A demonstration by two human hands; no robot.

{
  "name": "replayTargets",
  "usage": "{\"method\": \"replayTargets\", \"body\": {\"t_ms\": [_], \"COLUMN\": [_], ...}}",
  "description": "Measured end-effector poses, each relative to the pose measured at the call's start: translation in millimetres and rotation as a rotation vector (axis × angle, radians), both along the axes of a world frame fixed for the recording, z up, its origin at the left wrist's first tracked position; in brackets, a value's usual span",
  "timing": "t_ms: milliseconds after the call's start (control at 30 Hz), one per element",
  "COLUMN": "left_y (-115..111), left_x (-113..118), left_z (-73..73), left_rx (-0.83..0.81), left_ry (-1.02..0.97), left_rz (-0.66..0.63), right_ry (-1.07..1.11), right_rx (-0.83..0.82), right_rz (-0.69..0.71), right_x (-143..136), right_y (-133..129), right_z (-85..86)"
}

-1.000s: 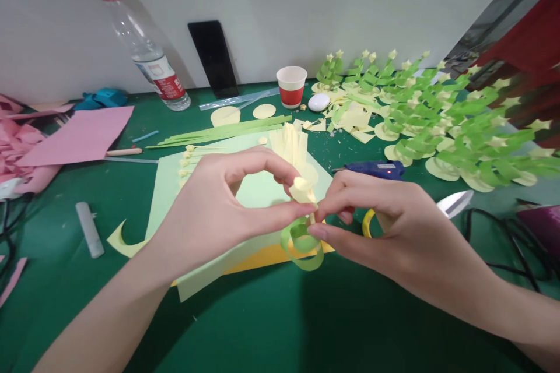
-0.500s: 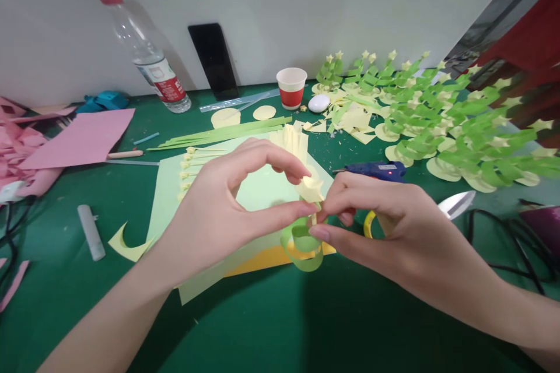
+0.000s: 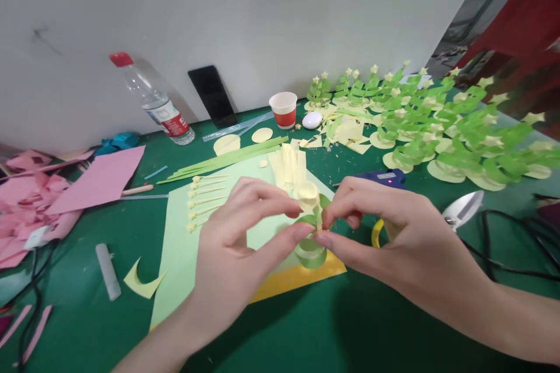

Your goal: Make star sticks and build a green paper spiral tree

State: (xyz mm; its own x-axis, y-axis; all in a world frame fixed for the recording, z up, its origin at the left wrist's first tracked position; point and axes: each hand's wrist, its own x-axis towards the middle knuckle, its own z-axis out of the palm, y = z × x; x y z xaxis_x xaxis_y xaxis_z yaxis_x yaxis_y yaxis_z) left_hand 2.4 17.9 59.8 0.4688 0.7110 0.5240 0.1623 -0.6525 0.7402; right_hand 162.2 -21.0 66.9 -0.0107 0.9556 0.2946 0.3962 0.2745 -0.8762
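Observation:
Between my hands is a small paper plant: a pale yellow stem, a looping green paper strip (image 3: 312,256) and a pale yellow top piece (image 3: 307,192). My right hand (image 3: 380,227) pinches its stem and strip between thumb and index finger. From the other side, my left hand (image 3: 251,239) curls its thumb and fingertips around the strip just below the top piece. Light green sheets (image 3: 179,268) lie beneath, with a yellow-orange one (image 3: 301,280) under them. On the sheets rest several thin star-tipped stems (image 3: 203,204) and pale yellow strips (image 3: 286,166).
Finished paper plants (image 3: 437,134) crowd the right back, near a glue gun (image 3: 380,178) and scissors (image 3: 464,210). Along the wall stand a bottle (image 3: 164,111), a phone (image 3: 213,96) and a paper cup (image 3: 283,109). Pink paper (image 3: 100,178) and a glue stick (image 3: 108,271) lie left.
The view has tilted up and shifted slightly. My left fingertips have moved from the top piece down to the green strip, and the plant has turned, its top facing me more.

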Motion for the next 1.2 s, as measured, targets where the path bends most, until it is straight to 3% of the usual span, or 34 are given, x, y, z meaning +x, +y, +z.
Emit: {"method": "replayTargets", "body": {"t_ms": [300, 733, 1000, 1200], "left_y": [-12.6, -10.8, -12.5, -8.8], "left_x": [2.6, 4.8, 4.4, 1.9], "left_z": [-8.0, -7.8, -9.4, -4.8], "left_rx": [0.413, 0.675, 0.557, 0.263], "left_ry": [0.110, 0.321, 0.284, 0.139], "left_rz": [0.137, 0.160, 0.099, 0.194], "right_ry": [0.063, 0.067, 0.190, 0.181], "right_rx": [0.001, 0.008, -0.056, -0.128], "right_rz": [-0.068, -0.085, -0.071, -0.028], "right_x": [-0.8, -2.4, 0.1, 0.8], "right_y": [0.1, 0.3, 2.7, 4.9], "right_z": [-1.7, -0.8, -0.2, 2.4]}}
